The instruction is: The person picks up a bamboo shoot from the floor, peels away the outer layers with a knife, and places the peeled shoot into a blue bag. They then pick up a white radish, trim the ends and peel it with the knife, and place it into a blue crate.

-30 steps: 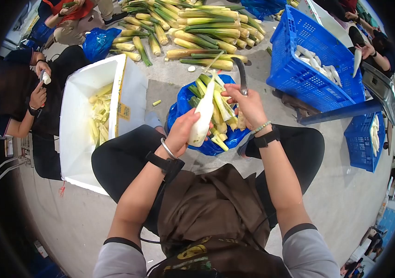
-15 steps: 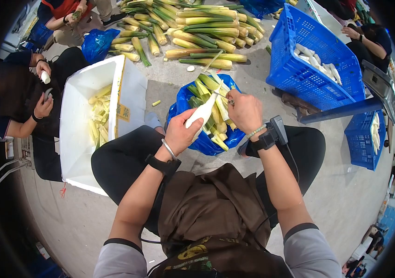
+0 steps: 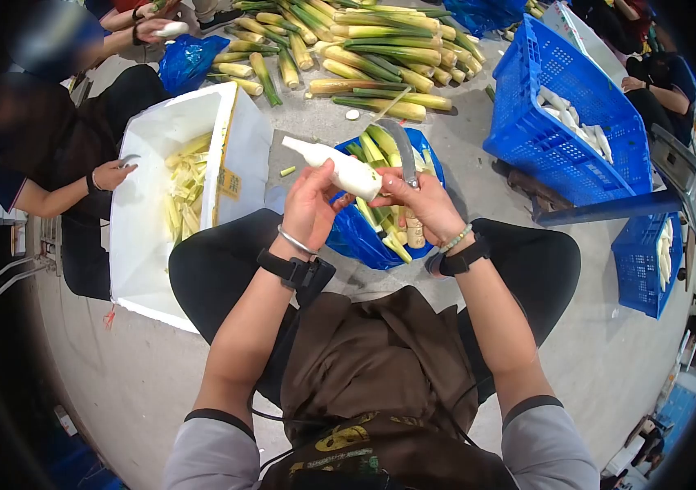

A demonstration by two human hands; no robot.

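Observation:
A peeled white water bamboo shoot [image 3: 340,167] lies across my fingers, its narrow tip pointing up and left. My left hand [image 3: 312,204] is closed around its underside. At the thick end, the fingertips of my right hand [image 3: 431,206] touch the shoot. That same hand grips a sickle [image 3: 404,155], its curved blade pointing up and its light handle sticking out below the palm. Underneath, a blue plastic bag [image 3: 346,238] holds green and pale husks.
Unpeeled water bamboo [image 3: 389,57] is piled ahead. At left stands a white foam box [image 3: 142,139] with husks; a co-worker's hand [image 3: 113,174] holds a curved blade beside it. Blue crates [image 3: 519,114] with peeled shoots stand at right, near a metal scale [image 3: 678,180].
The shoot has turned so its tip points up-left, and my right hand has moved from the tip to the thick end. The co-worker at left has stretched an arm forward with a white shoot.

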